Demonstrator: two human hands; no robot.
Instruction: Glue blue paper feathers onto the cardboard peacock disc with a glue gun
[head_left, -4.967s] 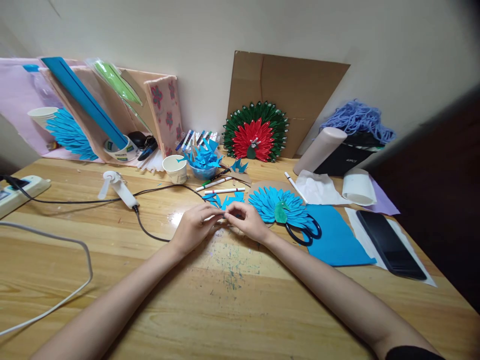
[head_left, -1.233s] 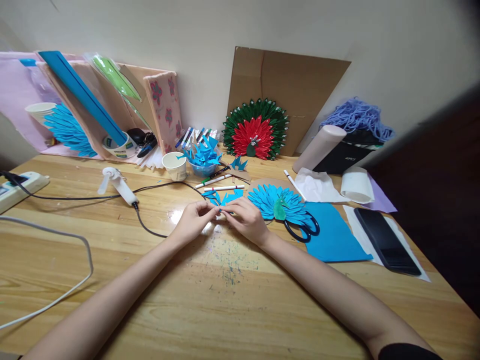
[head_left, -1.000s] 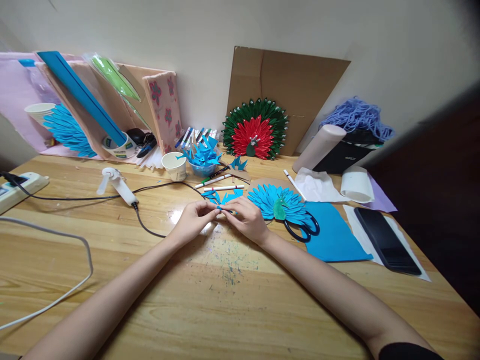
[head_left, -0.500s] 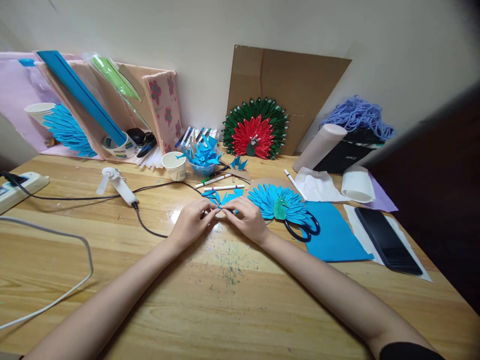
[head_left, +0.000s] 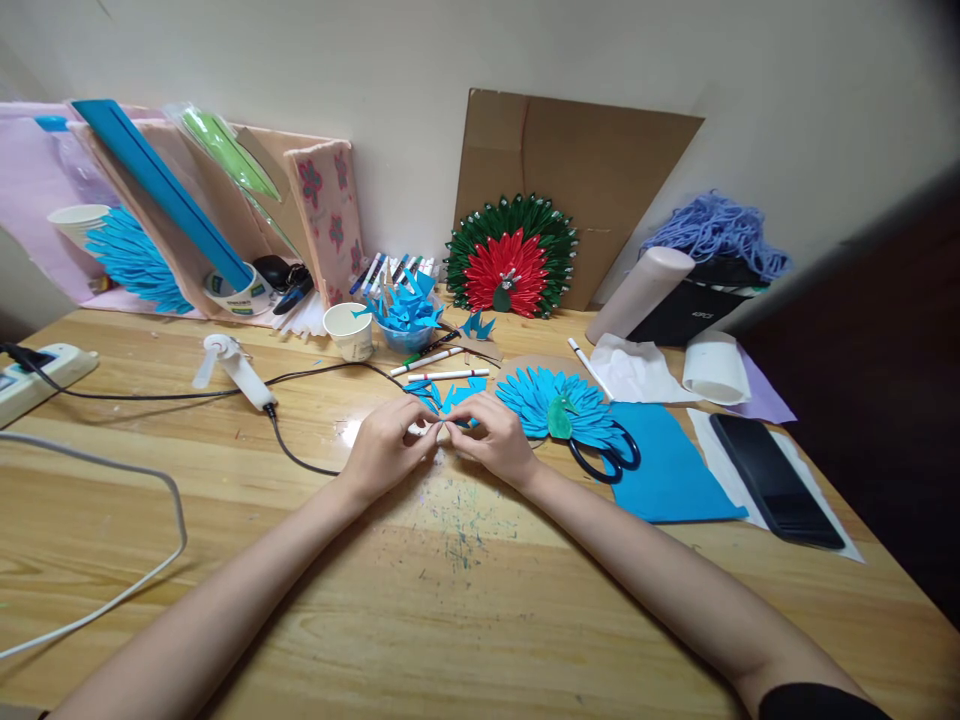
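Over the middle of the table, my left hand (head_left: 394,440) and my right hand (head_left: 491,437) meet with thumb and index fingertips pinched. A small blue piece is between the fingertips, mostly hidden by them. Just behind the hands lie cut blue pieces (head_left: 465,392). Close to my right hand is a blue peacock (head_left: 555,400) with layered feathers and a green body, lying on a round of cardboard. Scissors with black handles (head_left: 607,465) stick out from under its right side.
Beyond the hands stand a tub of blue cuttings (head_left: 407,320), a paper cup (head_left: 349,332) and markers (head_left: 448,376). A red and green peacock (head_left: 512,260) leans on cardboard (head_left: 577,170). Rightward lie a blue sheet (head_left: 675,470) and a phone (head_left: 776,480). A small white fan (head_left: 238,372) with a cable lies left.
My fingers have shifted slightly at the pinch, and the left thumb and index finger form a rounder gap. Both arms and the things around them stay in place.
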